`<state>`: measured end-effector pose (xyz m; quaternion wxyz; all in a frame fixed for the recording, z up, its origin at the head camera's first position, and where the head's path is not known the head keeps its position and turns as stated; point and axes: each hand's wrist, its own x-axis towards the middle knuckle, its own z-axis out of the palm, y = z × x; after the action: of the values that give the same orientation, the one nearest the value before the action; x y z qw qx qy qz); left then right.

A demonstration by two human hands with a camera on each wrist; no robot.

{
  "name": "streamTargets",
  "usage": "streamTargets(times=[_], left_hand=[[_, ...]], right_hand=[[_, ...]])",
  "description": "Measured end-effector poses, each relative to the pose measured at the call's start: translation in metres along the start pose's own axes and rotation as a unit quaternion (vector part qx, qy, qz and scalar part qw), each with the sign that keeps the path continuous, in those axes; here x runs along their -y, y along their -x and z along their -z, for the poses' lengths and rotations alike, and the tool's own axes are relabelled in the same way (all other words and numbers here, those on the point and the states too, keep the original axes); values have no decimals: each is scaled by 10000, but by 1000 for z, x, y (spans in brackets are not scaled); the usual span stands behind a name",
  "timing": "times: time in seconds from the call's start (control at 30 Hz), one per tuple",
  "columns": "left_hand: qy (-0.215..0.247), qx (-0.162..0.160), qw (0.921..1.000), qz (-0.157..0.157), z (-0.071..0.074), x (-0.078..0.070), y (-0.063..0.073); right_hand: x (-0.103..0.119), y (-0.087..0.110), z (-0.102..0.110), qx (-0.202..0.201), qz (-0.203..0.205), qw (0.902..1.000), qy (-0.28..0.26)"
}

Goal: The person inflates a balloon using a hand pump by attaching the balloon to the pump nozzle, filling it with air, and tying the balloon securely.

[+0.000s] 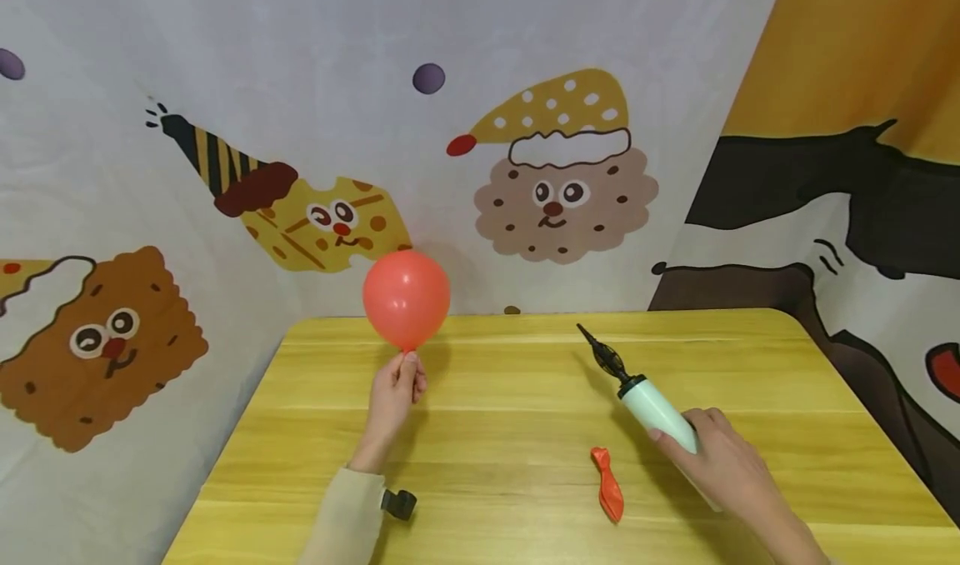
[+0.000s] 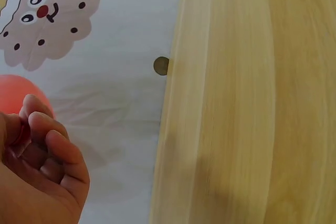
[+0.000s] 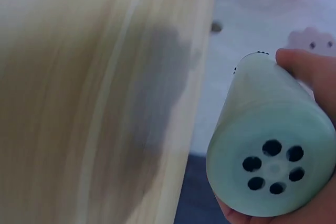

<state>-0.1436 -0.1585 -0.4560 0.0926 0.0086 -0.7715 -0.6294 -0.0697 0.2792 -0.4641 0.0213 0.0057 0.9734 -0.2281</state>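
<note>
An inflated red balloon (image 1: 407, 298) stands upright above my left hand (image 1: 395, 390), which pinches its neck between thumb and fingers. In the left wrist view the balloon (image 2: 23, 94) shows partly behind the fingertips (image 2: 35, 104). My right hand (image 1: 723, 461) grips a pale green balloon hand pump (image 1: 652, 411) round its barrel; the black nozzle (image 1: 607, 358) points up and to the left. The holed round end of the pump (image 3: 273, 166) faces the right wrist camera. A limp, uninflated red balloon (image 1: 609, 486) lies on the table, left of the pump.
The wooden table (image 1: 495, 432) ends at a back edge in front of a cartoon-printed cloth (image 1: 360, 48). A black strap mount (image 1: 399, 504) sits on the left wrist by the sleeve (image 1: 345, 515).
</note>
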Motion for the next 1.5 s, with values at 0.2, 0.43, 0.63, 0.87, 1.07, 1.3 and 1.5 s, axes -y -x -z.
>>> streamTargets(times=[0.2, 0.43, 0.63, 0.87, 1.07, 1.3, 1.5], left_hand=[[-334, 178, 9993, 37, 0, 4, -3], [-609, 421, 9973, -26, -2, 8, -2], [-973, 595, 9934, -126, -8, 8, -2], [-1599, 859, 9826, -396, -12, 5, 0], [-2267, 1124, 9631, -916, -21, 2, 2], [-2502, 1538, 9474, -1273, -41, -3, 10], [-2590, 1768, 9385, -1446, -58, -7, 18]], right_hand=[[-40, -8, 6, -187, -67, 9992, 350], [-58, -13, 13, 40, -354, 9984, 449], [-67, -15, 12, 335, -488, 9968, 528], [-72, -15, 11, 340, -457, 9963, 644], [-40, -9, 11, -1089, 224, 9910, 746], [34, -8, 2, -399, 876, 9901, -1025], [76, -22, -18, 722, 737, 9438, -3139]])
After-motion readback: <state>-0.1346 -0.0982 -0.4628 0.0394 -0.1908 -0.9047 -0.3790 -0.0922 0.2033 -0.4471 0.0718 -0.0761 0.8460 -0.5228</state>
